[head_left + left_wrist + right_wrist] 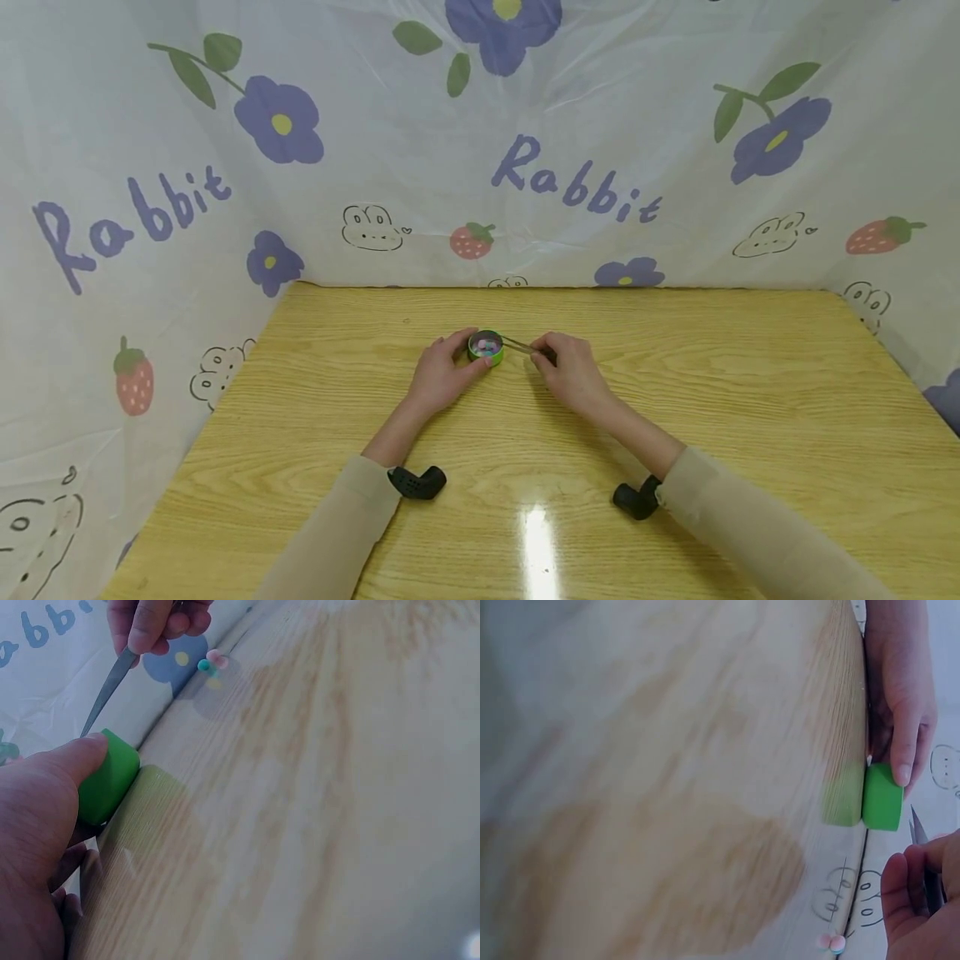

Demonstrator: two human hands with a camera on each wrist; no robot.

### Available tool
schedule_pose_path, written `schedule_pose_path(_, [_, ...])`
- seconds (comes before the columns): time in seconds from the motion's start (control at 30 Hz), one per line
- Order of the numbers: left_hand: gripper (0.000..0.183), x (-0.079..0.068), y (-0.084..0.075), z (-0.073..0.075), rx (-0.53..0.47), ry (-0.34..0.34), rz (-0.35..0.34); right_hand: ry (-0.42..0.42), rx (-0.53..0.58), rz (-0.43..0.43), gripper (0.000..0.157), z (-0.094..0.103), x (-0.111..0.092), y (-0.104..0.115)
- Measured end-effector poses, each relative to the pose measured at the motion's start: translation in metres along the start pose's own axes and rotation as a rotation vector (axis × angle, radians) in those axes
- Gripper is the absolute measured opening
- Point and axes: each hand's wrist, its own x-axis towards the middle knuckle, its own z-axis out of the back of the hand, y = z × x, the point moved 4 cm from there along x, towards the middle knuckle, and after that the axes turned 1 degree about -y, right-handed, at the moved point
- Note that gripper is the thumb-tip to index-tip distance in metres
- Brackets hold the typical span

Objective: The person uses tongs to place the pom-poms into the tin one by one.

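Observation:
My left hand (441,372) grips a small round green tub (476,358) on the wooden table, its thumb at the near side and its fingers round the far side. Inside lie several small pastel pieces (486,345), pink, white and blue. My right hand (573,372) pinches metal tweezers (519,345), whose tips point left and meet the tub's right rim. Seen from the left wrist, the tweezers (109,691) slant down to the top of the green tub (111,780). The right wrist view shows the tub's side (883,798) under the left thumb.
A little cluster of pink and teal round-headed pieces (213,660) lies on the table beyond the tub, near the right hand; the same cluster (831,943) shows low in the right wrist view. A printed white curtain (420,158) hangs behind the table (712,392).

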Motion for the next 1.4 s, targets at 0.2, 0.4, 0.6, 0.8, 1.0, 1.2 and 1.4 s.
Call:
schedule_pose_path(0.2, [0.061, -0.001, 0.0, 0.0, -0.009, 0.003, 0.007, 0.007, 0.035, -0.02, 0.012, 0.002, -0.002, -0.003])
schedule_pose_path(0.4, [0.061, -0.001, 0.001, 0.001, -0.006, 0.007, -0.006, 0.029, 0.048, -0.015, 0.014, 0.011, -0.006, -0.01])
schedule_pose_path(0.6, [0.061, -0.001, 0.001, 0.002, -0.001, 0.004, -0.014, 0.045, 0.095, -0.072, 0.017, 0.025, -0.013, -0.024])
schedule_pose_path(0.8, [0.062, -0.001, 0.0, 0.001, -0.009, 0.007, -0.014, 0.007, 0.099, -0.136, 0.02, 0.041, -0.019, -0.041])
schedule_pose_path(1.0, [0.062, -0.002, -0.002, 0.002, -0.016, 0.009, -0.005, -0.002, 0.098, -0.193, 0.021, 0.054, -0.024, -0.054])
schedule_pose_path(1.2, [0.062, -0.003, -0.002, 0.002, -0.015, 0.012, 0.011, 0.025, 0.082, -0.243, 0.022, 0.062, -0.029, -0.066])
schedule_pose_path(1.4, [0.061, -0.003, -0.002, 0.002, -0.018, 0.012, 0.012, 0.047, 0.063, -0.287, 0.024, 0.066, -0.033, -0.073])
